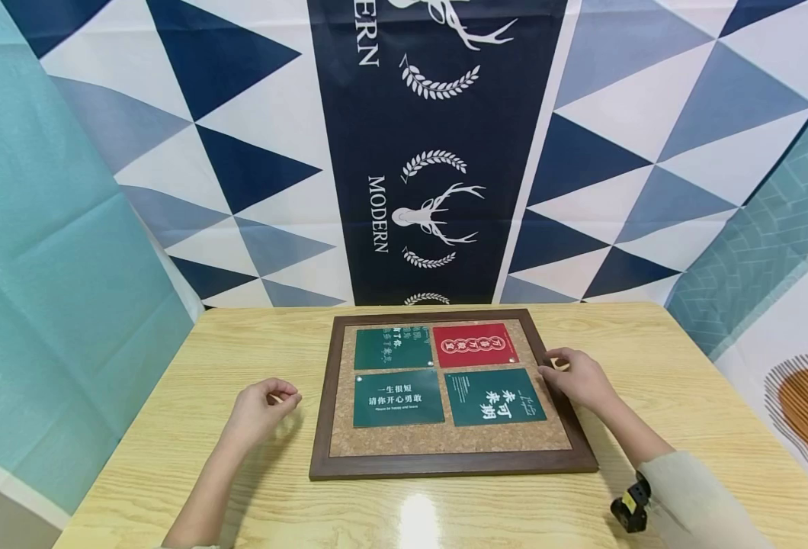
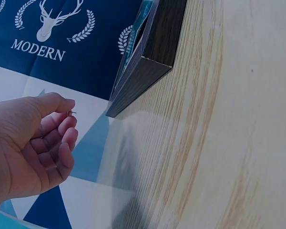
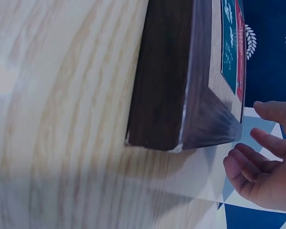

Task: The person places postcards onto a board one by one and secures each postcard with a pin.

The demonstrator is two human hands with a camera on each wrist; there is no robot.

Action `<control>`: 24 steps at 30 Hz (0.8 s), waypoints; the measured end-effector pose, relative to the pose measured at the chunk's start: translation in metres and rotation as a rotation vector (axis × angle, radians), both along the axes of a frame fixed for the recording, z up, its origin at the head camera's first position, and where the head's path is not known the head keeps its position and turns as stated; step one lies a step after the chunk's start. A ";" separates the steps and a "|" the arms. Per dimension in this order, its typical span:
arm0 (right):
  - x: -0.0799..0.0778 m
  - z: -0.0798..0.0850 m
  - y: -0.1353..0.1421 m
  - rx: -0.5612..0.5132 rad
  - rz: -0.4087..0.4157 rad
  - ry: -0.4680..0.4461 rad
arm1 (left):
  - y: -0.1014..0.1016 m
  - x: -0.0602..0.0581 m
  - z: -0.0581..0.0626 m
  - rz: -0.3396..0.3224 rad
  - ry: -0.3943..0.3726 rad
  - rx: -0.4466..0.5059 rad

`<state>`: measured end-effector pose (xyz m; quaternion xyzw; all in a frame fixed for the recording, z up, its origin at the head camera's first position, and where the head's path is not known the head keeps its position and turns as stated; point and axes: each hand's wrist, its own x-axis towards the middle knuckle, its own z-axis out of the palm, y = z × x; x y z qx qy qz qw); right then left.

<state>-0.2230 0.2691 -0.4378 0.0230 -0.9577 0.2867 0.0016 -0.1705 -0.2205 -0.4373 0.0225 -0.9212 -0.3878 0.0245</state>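
Note:
A cork board (image 1: 383, 441) in a dark brown wooden frame (image 1: 445, 463) lies flat on the table. On it are a red card (image 1: 475, 345) and three green cards: one at top left (image 1: 376, 349), one at lower left (image 1: 397, 408), one at lower right (image 1: 496, 396). My left hand (image 1: 260, 408) hovers left of the board. Its thumb and forefinger pinch a small pushpin (image 2: 70, 113), metal point outward. At the board's right edge, my right hand (image 1: 578, 379) has loosely bent, parted fingers (image 3: 267, 141) and holds nothing visible.
The light wooden table (image 1: 191, 366) reaches back to a patterned cloth (image 1: 438, 152). A teal cloth (image 1: 54, 252) hangs at the left. On the right wrist sits a small black device (image 1: 632, 505). Clear-headed pins (image 1: 511, 360) show at some card corners.

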 end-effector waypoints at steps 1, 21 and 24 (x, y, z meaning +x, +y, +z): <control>0.000 0.000 -0.001 -0.005 0.002 0.005 | 0.000 0.000 0.000 -0.001 0.001 -0.002; 0.002 0.011 -0.035 -0.035 0.035 0.030 | -0.002 0.000 -0.001 -0.029 0.031 -0.001; 0.003 0.011 -0.041 -0.039 0.057 0.033 | -0.001 -0.001 -0.001 -0.030 0.031 0.000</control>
